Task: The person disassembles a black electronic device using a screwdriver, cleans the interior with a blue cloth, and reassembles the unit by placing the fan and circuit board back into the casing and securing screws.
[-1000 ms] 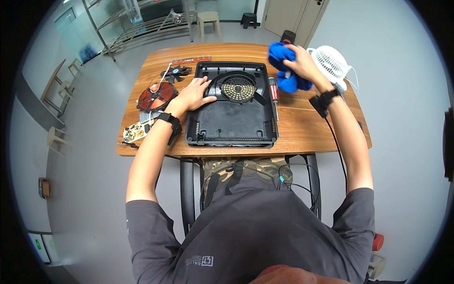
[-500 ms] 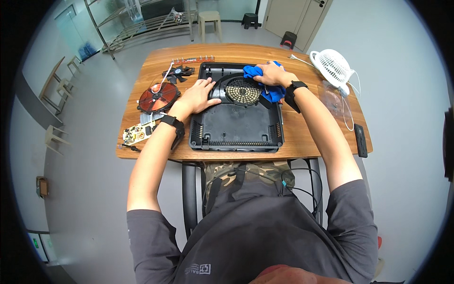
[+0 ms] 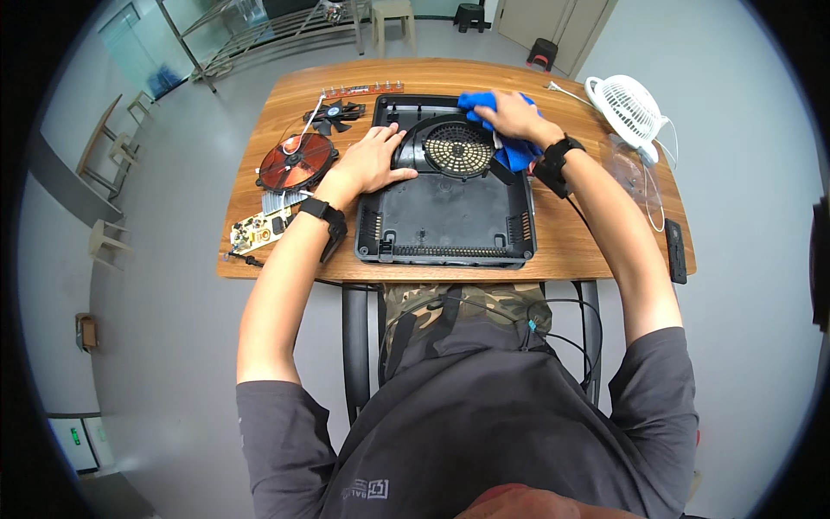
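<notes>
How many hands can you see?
2: the left hand rests on the black casing, toward its left edge; the right hand holds the blue cloth at the casing's far right corner. No others show.

Smooth-looking wood grain covers the worktop (image 3: 584, 246); near its front edge, the casing (image 3: 450, 214) looks like black plastic with a faint sheen. The blue cloth (image 3: 518, 157) looks soft and matt; toward the far right corner, the fan (image 3: 631, 111) appears smooth white plastic.

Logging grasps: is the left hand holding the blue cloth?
No, the right hand holds the blue cloth; the left hand touches the black casing.
</notes>
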Demonstrator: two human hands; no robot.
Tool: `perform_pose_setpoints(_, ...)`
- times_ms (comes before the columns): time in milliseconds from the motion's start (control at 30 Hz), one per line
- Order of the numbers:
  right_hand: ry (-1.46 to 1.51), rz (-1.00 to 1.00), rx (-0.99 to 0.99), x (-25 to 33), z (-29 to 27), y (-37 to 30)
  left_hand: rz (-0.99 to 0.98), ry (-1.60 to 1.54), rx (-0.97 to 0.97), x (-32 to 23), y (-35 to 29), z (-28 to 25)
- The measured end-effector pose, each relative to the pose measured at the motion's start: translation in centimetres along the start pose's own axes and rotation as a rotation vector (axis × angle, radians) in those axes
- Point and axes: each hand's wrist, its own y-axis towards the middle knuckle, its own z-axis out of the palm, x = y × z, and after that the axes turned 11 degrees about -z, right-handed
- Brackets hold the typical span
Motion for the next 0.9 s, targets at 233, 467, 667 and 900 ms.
perform_pose_setpoints(233, -0.305, -0.051, -0.154, 1.0, 2.2, 1.3, 0.004, 0.01, -0.001, 0.0, 0.1, -0.1)
perform_pose_setpoints(467, -0.17, -0.125, 0.104, 0.1, 0.2, 1.2, 0.004, 0.006, -0.005, 0.3, 0.3, 0.2)
perform_pose_setpoints(667, -0.153, -0.141, 0.297, -0.5, -1.0, 2.5, -0.003, 0.007, -0.003, 0.0, 0.3, 0.1)
perform_pose_setpoints(900, -0.149, -0.19, 0.258, -0.7, -1.1, 1.3, -0.019, 0.018, 0.016, -0.1, 0.1, -0.1)
